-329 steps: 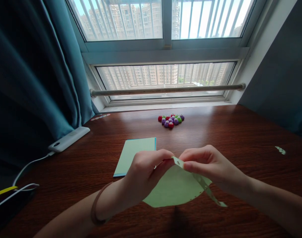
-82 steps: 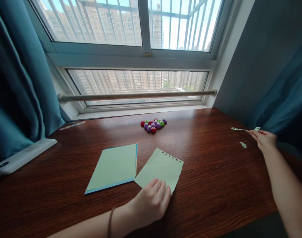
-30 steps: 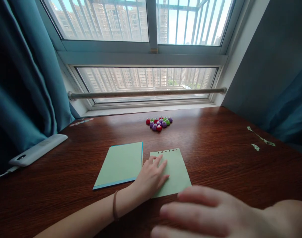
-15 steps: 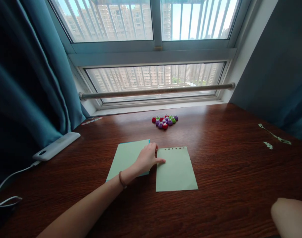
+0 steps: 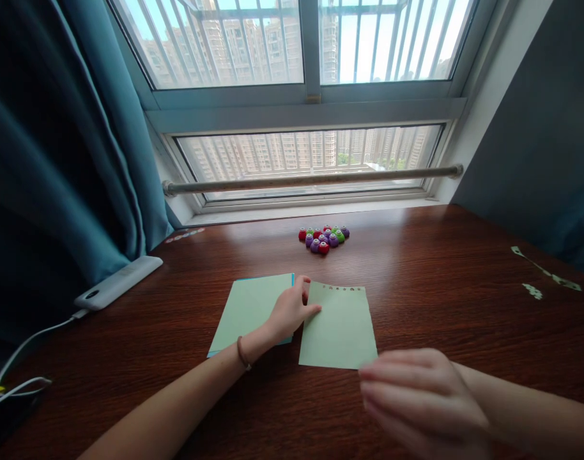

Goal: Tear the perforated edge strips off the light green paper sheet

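Observation:
A light green sheet of paper (image 5: 340, 332) with a row of punched holes along its far edge lies in the middle of the table. My left hand (image 5: 292, 308) grips its left edge, thumb on top and fingers curled at the side. Partly under that hand and wrist is a stack of green sheets (image 5: 256, 303), with blue showing at its borders. My right hand (image 5: 426, 399) is smeared by motion near the sheet's lower right corner. Its fingertips overlap that corner in view; whether they touch it, I cannot tell.
Several red, purple and green bead-like pieces (image 5: 323, 239) sit farther back on the wooden table (image 5: 445, 275). A white power strip (image 5: 119, 281) with a cable is at left by the curtain (image 5: 81, 147). Pale scraps (image 5: 532, 291) lie at right, and a window rail (image 5: 311, 181) runs behind.
My right hand has swung in from the right edge toward the sheet's near right corner. The sheet has turned slightly under my left hand, which keeps its place. The view has shifted a little.

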A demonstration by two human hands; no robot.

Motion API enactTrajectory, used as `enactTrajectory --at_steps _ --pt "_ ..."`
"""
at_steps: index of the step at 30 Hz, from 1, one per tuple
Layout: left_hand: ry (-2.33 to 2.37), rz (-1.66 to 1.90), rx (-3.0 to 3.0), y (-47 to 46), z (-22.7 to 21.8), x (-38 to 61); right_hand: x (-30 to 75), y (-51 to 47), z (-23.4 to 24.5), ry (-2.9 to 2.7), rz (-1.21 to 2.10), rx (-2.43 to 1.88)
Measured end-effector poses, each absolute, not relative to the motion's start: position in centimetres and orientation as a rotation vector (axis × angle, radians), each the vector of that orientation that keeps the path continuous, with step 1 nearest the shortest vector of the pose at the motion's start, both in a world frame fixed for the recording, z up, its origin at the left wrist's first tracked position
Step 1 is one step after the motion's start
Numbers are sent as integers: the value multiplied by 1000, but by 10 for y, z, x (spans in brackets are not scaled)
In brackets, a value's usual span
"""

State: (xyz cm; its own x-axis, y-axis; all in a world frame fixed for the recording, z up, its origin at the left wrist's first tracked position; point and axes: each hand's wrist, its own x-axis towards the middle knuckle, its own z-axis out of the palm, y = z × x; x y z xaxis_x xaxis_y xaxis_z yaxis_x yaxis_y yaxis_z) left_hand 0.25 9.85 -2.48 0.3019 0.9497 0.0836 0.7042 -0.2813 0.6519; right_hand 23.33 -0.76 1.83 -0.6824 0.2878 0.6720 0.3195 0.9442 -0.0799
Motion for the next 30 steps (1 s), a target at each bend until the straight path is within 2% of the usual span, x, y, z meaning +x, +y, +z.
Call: enactTrajectory --at_steps 3,6,8,26,30 --pt "1443 632 2082 98 -24 3 243 30 -7 -2416 -170 -629" --pt "1452 577 2101 99 -24 3 246 53 -30 -2463 -81 -1080" --pt "1468 548 2118 99 -25 4 247 58 -38 -2492 -11 -1190" --pt "1459 828 2071 100 -28 10 247 57 -36 -2589 139 -1240" --pt "1385 939 1962 99 -26 10 248 56 -38 -2453 238 -1218"
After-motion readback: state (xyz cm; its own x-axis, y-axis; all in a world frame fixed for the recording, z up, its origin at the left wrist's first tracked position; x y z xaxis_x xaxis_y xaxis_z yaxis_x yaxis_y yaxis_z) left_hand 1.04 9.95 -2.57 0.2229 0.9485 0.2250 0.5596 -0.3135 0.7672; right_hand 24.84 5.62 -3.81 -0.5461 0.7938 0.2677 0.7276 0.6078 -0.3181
